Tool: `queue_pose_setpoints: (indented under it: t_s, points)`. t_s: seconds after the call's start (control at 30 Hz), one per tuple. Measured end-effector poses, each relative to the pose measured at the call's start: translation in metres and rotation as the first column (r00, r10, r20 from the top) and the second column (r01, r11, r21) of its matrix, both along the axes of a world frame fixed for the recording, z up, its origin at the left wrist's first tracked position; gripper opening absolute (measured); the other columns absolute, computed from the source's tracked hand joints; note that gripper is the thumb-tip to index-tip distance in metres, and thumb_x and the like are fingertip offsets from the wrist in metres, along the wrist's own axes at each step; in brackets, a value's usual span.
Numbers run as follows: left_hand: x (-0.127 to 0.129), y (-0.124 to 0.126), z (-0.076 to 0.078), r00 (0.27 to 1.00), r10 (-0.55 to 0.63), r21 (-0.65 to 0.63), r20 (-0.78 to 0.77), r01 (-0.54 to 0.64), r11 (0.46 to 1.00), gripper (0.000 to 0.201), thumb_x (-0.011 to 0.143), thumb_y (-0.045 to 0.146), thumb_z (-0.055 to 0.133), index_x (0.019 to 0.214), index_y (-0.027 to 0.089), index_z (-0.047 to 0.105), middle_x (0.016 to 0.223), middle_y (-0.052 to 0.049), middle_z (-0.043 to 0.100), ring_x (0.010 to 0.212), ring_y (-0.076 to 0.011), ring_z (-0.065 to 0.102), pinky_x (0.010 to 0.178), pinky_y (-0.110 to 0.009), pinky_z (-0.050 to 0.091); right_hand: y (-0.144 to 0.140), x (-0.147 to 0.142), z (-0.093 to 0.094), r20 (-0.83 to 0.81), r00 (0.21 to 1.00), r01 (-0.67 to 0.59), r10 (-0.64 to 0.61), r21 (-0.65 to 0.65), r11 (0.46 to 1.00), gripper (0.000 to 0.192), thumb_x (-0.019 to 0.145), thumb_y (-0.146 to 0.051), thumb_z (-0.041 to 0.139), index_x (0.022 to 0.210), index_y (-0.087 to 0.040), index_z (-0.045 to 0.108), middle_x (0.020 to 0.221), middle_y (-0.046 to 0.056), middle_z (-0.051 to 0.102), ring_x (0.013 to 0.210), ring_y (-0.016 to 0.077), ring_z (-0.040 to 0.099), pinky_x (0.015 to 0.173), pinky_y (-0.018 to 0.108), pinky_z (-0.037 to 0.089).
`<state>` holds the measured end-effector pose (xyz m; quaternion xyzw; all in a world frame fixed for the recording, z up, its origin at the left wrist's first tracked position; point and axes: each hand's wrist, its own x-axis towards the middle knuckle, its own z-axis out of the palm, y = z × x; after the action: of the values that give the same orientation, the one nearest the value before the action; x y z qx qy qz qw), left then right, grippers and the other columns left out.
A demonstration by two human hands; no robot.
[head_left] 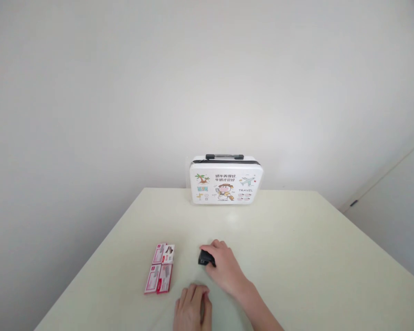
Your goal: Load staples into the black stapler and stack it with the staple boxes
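Head view, looking down over a pale cream bench (pixel 296 257) set against a plain white wall. The right hand (pixel 224 269) is out near the middle of the bench, its fingers (pixel 216 246) curled narrow round a small black, blocky object (pixel 204 258). Only the left end of that black object peeks out past the knuckles, and it sits low at the bench surface; whether it rests on the bench or is lifted just clear cannot be told. What it is exactly is too small to make out.

The left hand (pixel 192 312) lies close to the near edge, just in front of the right hand, palm down. Its fingers (pixel 189 294) are loosely together and flat on the bench, holding nothing.

Just to the left of both hands lies a cluster of small flat red-and-white paper packets (pixel 160 269), laid side by side in two rows and touching one another, apart from either hand. The print on them is too fine to read.

At the far edge of the bench, well apart from the hands, stands a small white hard-shell suitcase (pixel 226 181) with cartoon pictures and the word TRAVEL on its face, upright against the wall, its black handle (pixel 224 156) on top.
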<state>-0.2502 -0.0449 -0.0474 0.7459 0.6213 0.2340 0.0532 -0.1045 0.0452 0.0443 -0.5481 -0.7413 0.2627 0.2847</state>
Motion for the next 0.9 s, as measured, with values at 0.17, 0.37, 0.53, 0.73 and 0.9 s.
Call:
queue_pose_setpoints:
  t_s: [0.17, 0.37, 0.53, 0.73, 0.9]
  points:
    - [0.02, 0.023, 0.022, 0.994, -0.107, 0.027, -0.01, 0.107, 0.994, 0.051, 0.095, 0.029, 0.049, 0.146, 0.028, 0.052, 0.151, -0.006, 0.054, 0.135, -0.0293, 0.05, 0.106, -0.048, 0.047, -0.012, 0.036, -0.003, -0.087, 0.994, 0.071, -0.07, 0.01, 0.997, 0.044, 0.076, -0.017, 0.062, 0.116, -0.033, 0.071, 0.113, 0.001, 0.07, 0.114, 0.0239, 0.06, 0.121, 0.051, 0.02]
    - [0.021, 0.031, 0.02, 0.985, -0.151, 0.009, -0.085, 0.153, 0.988, 0.054, 0.094, 0.027, 0.05, 0.149, 0.03, 0.05, 0.156, -0.001, 0.05, 0.139, -0.0275, 0.048, 0.111, -0.047, 0.043, -0.006, 0.02, -0.01, -0.375, 0.915, 0.17, -0.152, 0.015, 0.985, 0.016, 0.078, -0.03, 0.072, 0.094, -0.028, 0.073, 0.101, 0.001, 0.074, 0.106, 0.0246, 0.063, 0.124, 0.058, 0.01]
    - [0.011, 0.036, 0.028, 0.994, -0.058, 0.032, -0.09, 0.061, 0.998, 0.053, 0.096, 0.025, 0.047, 0.149, 0.034, 0.05, 0.16, 0.001, 0.045, 0.137, -0.0269, 0.049, 0.11, -0.047, 0.044, 0.011, 0.043, -0.025, -0.719, 0.638, 0.311, -0.278, -0.09, 0.946, 0.035, 0.093, -0.052, 0.054, 0.11, -0.024, 0.068, 0.125, 0.008, 0.071, 0.121, 0.0249, 0.062, 0.114, 0.047, 0.042]
    - [-0.012, 0.044, 0.03, 0.99, -0.138, 0.092, -0.015, 0.139, 0.986, 0.045, 0.099, 0.022, 0.046, 0.141, 0.032, 0.058, 0.15, -0.002, 0.055, 0.134, -0.0241, 0.052, 0.11, -0.042, 0.045, -0.004, 0.091, -0.054, -0.843, 0.307, 0.347, -0.441, -0.333, 0.877, 0.053, 0.095, -0.06, 0.044, 0.125, -0.02, 0.062, 0.13, 0.015, 0.07, 0.127, 0.0307, 0.063, 0.102, 0.051, 0.055]
    - [-0.057, 0.033, 0.025, 0.934, 0.352, 0.137, -0.054, -0.342, 0.93, 0.037, 0.1, 0.036, 0.046, 0.132, 0.027, 0.064, 0.123, -0.009, 0.065, 0.111, -0.0298, 0.059, 0.093, -0.048, 0.049, -0.042, 0.115, -0.063, -0.799, 0.111, 0.274, -0.591, -0.547, 0.791, 0.062, 0.084, -0.064, 0.066, 0.132, -0.025, 0.057, 0.126, 0.009, 0.072, 0.113, 0.0268, 0.07, 0.097, 0.045, 0.058]
